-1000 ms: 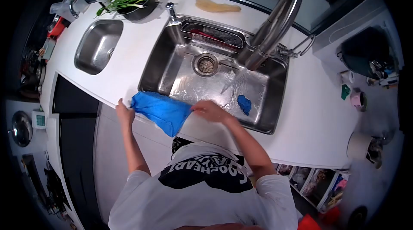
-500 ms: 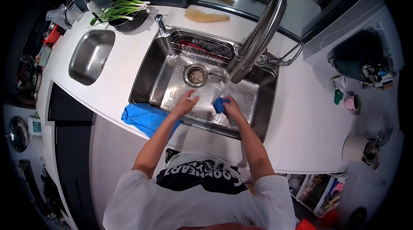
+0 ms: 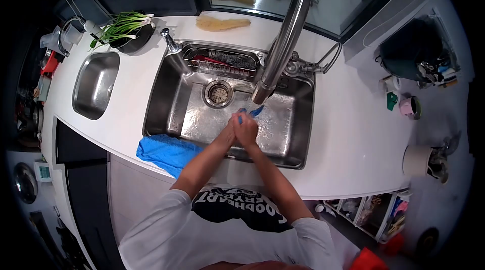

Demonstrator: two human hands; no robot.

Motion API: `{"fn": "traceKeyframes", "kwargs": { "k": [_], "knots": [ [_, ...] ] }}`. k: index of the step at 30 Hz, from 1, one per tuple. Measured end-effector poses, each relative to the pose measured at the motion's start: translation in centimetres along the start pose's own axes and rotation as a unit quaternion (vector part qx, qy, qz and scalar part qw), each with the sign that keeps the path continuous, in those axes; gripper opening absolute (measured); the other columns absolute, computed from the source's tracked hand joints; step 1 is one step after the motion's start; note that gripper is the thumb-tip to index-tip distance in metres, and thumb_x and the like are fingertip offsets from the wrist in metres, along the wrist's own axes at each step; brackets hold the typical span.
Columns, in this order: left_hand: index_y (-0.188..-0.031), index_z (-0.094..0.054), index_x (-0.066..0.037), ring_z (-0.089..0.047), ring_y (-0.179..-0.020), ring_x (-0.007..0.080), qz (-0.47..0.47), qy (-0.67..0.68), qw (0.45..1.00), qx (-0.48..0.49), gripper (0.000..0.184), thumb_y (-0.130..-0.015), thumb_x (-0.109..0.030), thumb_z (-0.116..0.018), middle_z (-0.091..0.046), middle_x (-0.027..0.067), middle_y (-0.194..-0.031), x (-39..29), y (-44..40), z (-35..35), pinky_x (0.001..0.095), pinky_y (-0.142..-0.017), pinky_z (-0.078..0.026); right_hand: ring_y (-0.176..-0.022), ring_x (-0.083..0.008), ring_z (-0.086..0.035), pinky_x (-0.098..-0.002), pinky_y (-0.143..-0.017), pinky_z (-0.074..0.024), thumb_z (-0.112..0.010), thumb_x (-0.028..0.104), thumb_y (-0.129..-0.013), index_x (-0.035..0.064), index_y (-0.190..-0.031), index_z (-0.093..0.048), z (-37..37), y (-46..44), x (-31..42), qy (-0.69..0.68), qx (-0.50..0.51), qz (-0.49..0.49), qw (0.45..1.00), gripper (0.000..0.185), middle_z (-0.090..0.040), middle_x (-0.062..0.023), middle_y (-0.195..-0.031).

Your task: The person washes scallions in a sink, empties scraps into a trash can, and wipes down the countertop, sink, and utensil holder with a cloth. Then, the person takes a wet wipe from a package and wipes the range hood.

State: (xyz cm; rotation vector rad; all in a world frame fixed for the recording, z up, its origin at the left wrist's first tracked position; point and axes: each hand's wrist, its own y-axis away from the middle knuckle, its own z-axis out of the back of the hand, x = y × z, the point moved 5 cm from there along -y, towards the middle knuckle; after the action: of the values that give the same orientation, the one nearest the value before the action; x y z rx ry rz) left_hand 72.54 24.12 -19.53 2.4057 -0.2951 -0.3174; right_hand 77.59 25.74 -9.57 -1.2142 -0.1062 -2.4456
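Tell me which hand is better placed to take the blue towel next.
Left hand, likely: the blue towel lies on that side, close by the left arm, while the right hand would have to reach across it.

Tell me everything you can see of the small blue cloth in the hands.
The cloth is blue and looks like soft fabric. It is bunched up, clasped between the left hand and right hand, which hide most of it. One loose end pokes out past the fingers, and bits of blue show between them. It is above the sink floor, near the tap spout. Its full shape and how wet it is can't be told.
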Motion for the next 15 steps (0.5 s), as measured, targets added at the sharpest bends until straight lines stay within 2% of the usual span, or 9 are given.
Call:
{"fn": "traceKeyframes", "kwargs": {
  "k": [2, 5, 7, 8, 11, 12, 15],
  "knots": [
    [-0.102, -0.057, -0.006, -0.062, -0.090, 0.0228, -0.038, 0.001, 0.999, 0.006, 0.030, -0.091, -0.034, -0.054, -0.063, 0.0120, -0.093, 0.5, 0.2, -0.7, 0.0369, -0.083, -0.051, -0.076, -0.0419, -0.061, -0.0481, -0.072, -0.0481, -0.055, 0.037, -0.087, 0.0019, -0.078, -0.063, 0.6, -1.9, -2.9, 0.007, -0.005, -0.064, 0.998, 0.037, -0.062, -0.0227, -0.075],
    [-0.091, -0.059, -0.009, -0.063, -0.079, 0.0216, -0.098, -0.051, 0.994, -0.013, 0.033, -0.096, -0.038, -0.044, -0.063, 0.0083, -0.085, 0.2, -1.6, -0.3, 0.0386, -0.070, -0.053, -0.072, -0.0425, -0.061, -0.0486, -0.068, -0.0483, -0.050, 0.041, -0.089, 0.0016, -0.076, -0.064, 1.2, -3.4, -4.9, -0.005, -0.036, -0.158, 0.987, 0.044, -0.062, -0.0236, -0.072],
    [-0.095, -0.058, -0.009, -0.062, -0.080, 0.0196, -0.053, -0.009, 0.998, 0.023, 0.023, -0.093, -0.029, -0.048, -0.063, 0.0065, -0.087, 0.0, -2.0, 0.2, 0.0375, -0.074, -0.052, -0.073, -0.0422, -0.061, -0.0485, -0.068, -0.0480, -0.049, 0.042, -0.090, 0.0023, -0.077, -0.064, 0.4, -2.2, -5.0, 0.003, -0.073, -0.203, 0.977, 0.045, -0.062, -0.0230, -0.073],
    [-0.098, -0.058, -0.008, -0.061, -0.081, 0.0186, -0.031, 0.012, 0.999, 0.041, 0.018, -0.092, -0.024, -0.051, -0.063, 0.0055, -0.088, -0.3, -2.2, 0.2, 0.0370, -0.075, -0.051, -0.074, -0.0413, -0.061, -0.0488, -0.067, -0.0479, -0.049, 0.041, -0.090, 0.0030, -0.079, -0.064, -0.4, -1.5, -4.5, 0.022, -0.029, -0.170, 0.985, 0.042, -0.064, -0.0213, -0.076],
    [-0.099, -0.059, -0.008, -0.061, -0.077, 0.0184, 0.011, 0.032, 0.998, 0.052, 0.025, -0.094, -0.029, -0.046, -0.063, 0.0065, -0.087, -0.1, -1.9, 0.8, 0.0367, -0.072, -0.051, -0.075, -0.0401, -0.062, -0.0494, -0.067, -0.0481, -0.047, 0.041, -0.091, 0.0050, -0.083, -0.064, 0.7, 1.1, 2.9, 0.063, -0.031, 0.007, 0.997, 0.041, -0.065, -0.0194, -0.080],
    [-0.099, -0.059, -0.007, -0.060, -0.076, 0.0184, 0.013, 0.024, 0.999, 0.046, 0.027, -0.095, -0.030, -0.045, -0.063, 0.0068, -0.087, -0.1, -1.9, 0.9, 0.0366, -0.071, -0.051, -0.078, -0.0387, -0.063, -0.0487, -0.069, -0.0489, -0.045, 0.042, -0.092, 0.0063, -0.084, -0.064, 0.7, 0.7, 2.4, 0.040, -0.016, -0.027, 0.999, 0.041, -0.065, -0.0185, -0.080],
    [-0.100, -0.059, -0.006, -0.060, -0.073, 0.0182, -0.013, -0.027, 1.000, 0.003, 0.034, -0.097, -0.034, -0.040, -0.063, 0.0078, -0.086, -0.3, -2.3, 2.5, 0.0364, -0.068, -0.050, -0.076, -0.0386, -0.062, -0.0484, -0.067, -0.0486, -0.053, 0.038, -0.087, 0.0072, -0.079, -0.064, 0.5, -2.3, -3.0, 0.105, -0.007, -0.185, 0.977, 0.034, -0.064, -0.0204, -0.077]
  ]
}}
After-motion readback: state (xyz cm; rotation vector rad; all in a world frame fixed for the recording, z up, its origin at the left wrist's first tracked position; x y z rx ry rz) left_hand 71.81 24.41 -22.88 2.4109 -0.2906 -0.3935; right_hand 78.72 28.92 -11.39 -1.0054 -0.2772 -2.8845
